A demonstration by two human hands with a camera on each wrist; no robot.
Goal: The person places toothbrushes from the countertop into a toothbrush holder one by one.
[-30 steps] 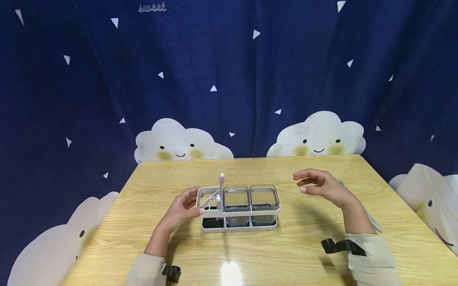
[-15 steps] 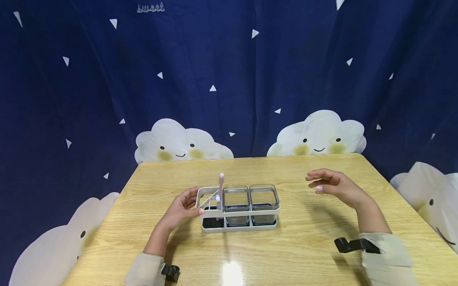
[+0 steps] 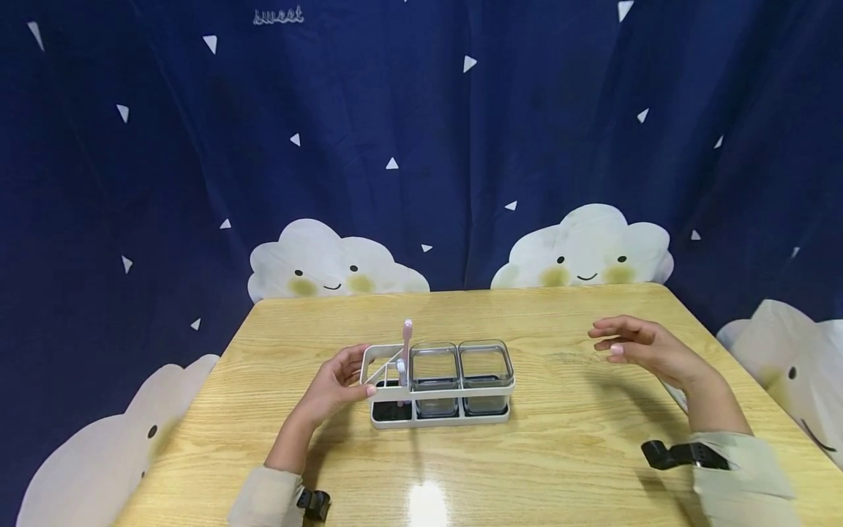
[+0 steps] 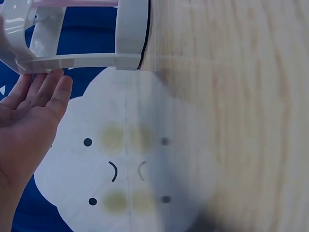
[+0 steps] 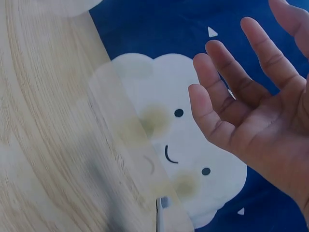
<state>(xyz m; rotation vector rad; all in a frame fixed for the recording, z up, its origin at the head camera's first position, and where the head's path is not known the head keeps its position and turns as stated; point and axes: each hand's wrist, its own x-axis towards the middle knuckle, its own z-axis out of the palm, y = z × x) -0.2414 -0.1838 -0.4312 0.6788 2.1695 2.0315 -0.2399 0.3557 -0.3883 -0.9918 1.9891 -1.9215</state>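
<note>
A white toothbrush holder [image 3: 461, 421] stands on the wooden table, two clear glass cups [image 3: 435, 359] side by side in its middle and right places. In its divided left part a pink toothbrush [image 3: 407, 338] rises upright, bristles at the top; a small pale piece [image 3: 402, 372] shows just below. My left hand [image 3: 339, 384] grips the holder's left end, thumb at the front rim and fingers round the side. The left wrist view shows those fingers against the holder's white end frame [image 4: 87, 60]. Off to the right, my right hand [image 3: 648, 348] hovers over the table, fingers loosely bent, holding nothing.
A slim grey-blue item [image 3: 677, 397] lies near the table's right side, mostly hidden behind my right forearm; its tip [image 5: 161, 208] shows in the right wrist view. A dark blue curtain [image 3: 421, 132] with white clouds hangs behind the table [image 3: 527, 468].
My right hand has moved to the right, farther from the holder, and the grey-blue item went behind the forearm. My left hand and the holder have stayed in place.
</note>
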